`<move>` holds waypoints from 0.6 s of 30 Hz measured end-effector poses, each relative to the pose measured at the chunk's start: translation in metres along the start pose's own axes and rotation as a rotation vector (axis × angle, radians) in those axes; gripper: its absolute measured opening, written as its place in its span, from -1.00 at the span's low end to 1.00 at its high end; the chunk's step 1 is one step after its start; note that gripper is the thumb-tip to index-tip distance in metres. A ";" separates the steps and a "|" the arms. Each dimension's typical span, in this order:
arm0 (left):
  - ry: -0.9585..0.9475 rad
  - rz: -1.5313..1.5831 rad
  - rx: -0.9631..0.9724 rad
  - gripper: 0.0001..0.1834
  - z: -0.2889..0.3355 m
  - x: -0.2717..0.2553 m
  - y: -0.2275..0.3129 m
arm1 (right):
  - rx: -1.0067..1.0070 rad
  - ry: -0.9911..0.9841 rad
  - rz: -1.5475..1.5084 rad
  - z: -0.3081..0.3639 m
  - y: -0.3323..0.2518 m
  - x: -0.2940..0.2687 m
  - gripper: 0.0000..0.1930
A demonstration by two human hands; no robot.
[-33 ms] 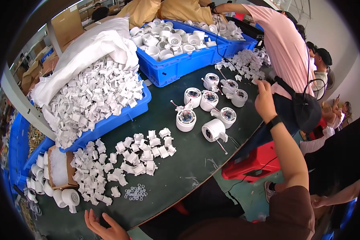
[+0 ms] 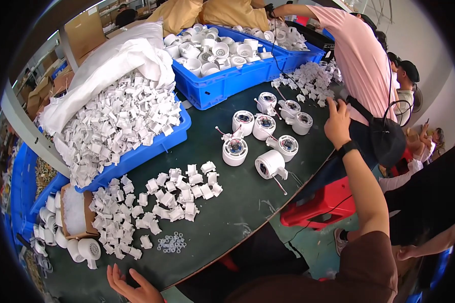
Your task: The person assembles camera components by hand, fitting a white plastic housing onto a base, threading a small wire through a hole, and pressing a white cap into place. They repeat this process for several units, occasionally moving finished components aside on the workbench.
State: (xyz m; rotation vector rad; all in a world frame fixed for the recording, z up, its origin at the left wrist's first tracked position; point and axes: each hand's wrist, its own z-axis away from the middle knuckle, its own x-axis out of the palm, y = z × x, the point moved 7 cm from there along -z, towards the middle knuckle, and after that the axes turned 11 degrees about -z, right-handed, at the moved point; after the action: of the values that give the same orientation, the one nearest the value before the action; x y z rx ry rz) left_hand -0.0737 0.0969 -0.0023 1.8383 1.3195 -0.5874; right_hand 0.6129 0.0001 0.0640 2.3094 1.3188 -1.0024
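At the near left table edge, my left hand point(image 2: 131, 287) is open, fingers apart and holding nothing. My right hand point(image 2: 337, 122) reaches along the right side of the table, its fingers apart and no object visible in them. Nearest to it is a round white housing point(image 2: 303, 124) with a circuit board inside. Several similar housings stand close by, some with thin wires; one white housing point(image 2: 270, 164) lies tilted on its side. Small white plastic brackets point(image 2: 174, 194) form a loose pile right of my left hand, beside a little heap of translucent rings point(image 2: 172, 243).
A blue bin point(image 2: 179, 132) heaped with white brackets and a white sack stands at left. Another blue bin point(image 2: 222, 87) holds white cups. A cardboard box point(image 2: 90, 214) sits among white parts. A person in a pink shirt point(image 2: 361, 60) works at right, near a red stool point(image 2: 321, 207).
My right hand has shifted slightly and its fingers have spread from a more curled pose. My left hand and the parts on the table look the same.
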 end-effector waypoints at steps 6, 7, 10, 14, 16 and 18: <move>-0.017 -0.007 -0.009 -0.63 0.001 -0.001 0.000 | -0.186 -0.331 -0.619 -0.019 -0.060 0.033 -0.53; -0.027 -0.003 -0.032 -0.63 0.001 -0.001 -0.002 | -0.240 -0.359 -0.593 -0.020 -0.075 0.044 -0.56; -0.022 0.011 -0.023 -0.63 0.000 -0.001 -0.001 | -0.121 -0.430 -0.571 -0.034 -0.076 0.074 -0.43; -0.015 0.011 -0.001 -0.63 0.001 0.000 0.000 | -0.115 -0.601 -0.382 -0.029 -0.110 0.101 -0.36; -0.014 0.007 -0.007 -0.63 0.001 0.000 0.001 | -0.099 -0.594 -0.397 -0.031 -0.129 0.101 -0.36; -0.020 0.007 -0.009 -0.63 0.001 0.000 0.003 | -0.088 -0.701 -0.501 -0.031 -0.143 0.104 -0.34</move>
State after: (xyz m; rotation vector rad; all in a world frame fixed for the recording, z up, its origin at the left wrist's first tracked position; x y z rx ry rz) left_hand -0.0709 0.0954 -0.0016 1.8245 1.3002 -0.5943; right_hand 0.5407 0.1594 0.0251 1.3488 1.5745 -1.6584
